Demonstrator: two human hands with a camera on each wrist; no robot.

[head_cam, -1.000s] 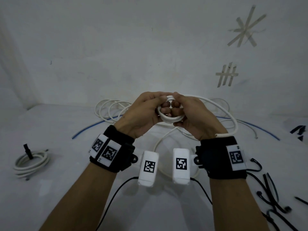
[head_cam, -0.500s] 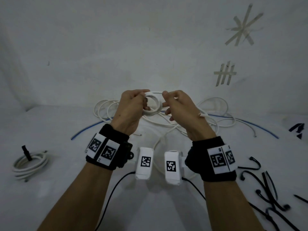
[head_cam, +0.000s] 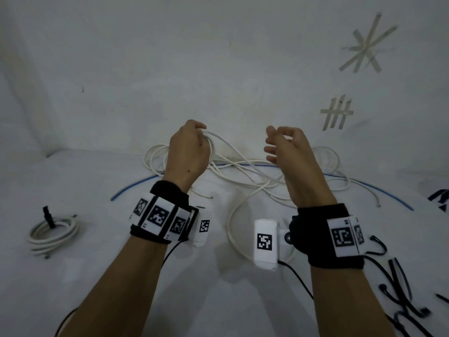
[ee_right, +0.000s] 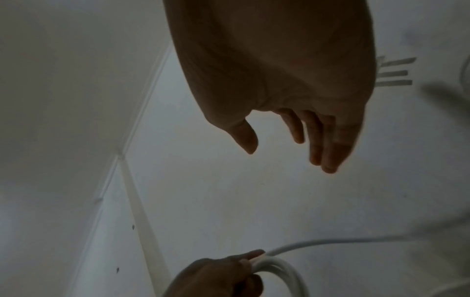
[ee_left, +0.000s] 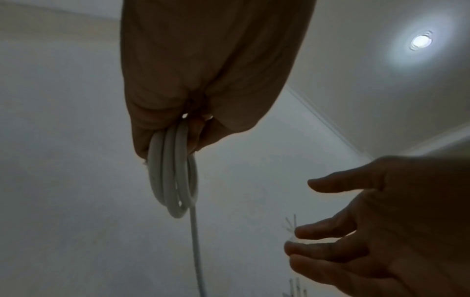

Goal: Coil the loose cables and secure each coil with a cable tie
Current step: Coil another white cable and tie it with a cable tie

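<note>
My left hand is raised above the table and pinches a small coil of white cable of about three loops. A loose strand runs from the coil down to the tangle of white cable on the table. In the right wrist view the same left hand grips the coil. My right hand hovers to the right of it, fingers relaxed and spread, holding nothing. Black cable ties lie at the lower right.
A finished white coil with a black tie lies at the left. A blue cable arcs across the white table behind the tangle. Tape marks are on the wall. Black wrist-camera leads trail near my forearms.
My hands were together on the small coil. The right hand has let go and moved off to the right; the left hand keeps the coil and has shifted left and up.
</note>
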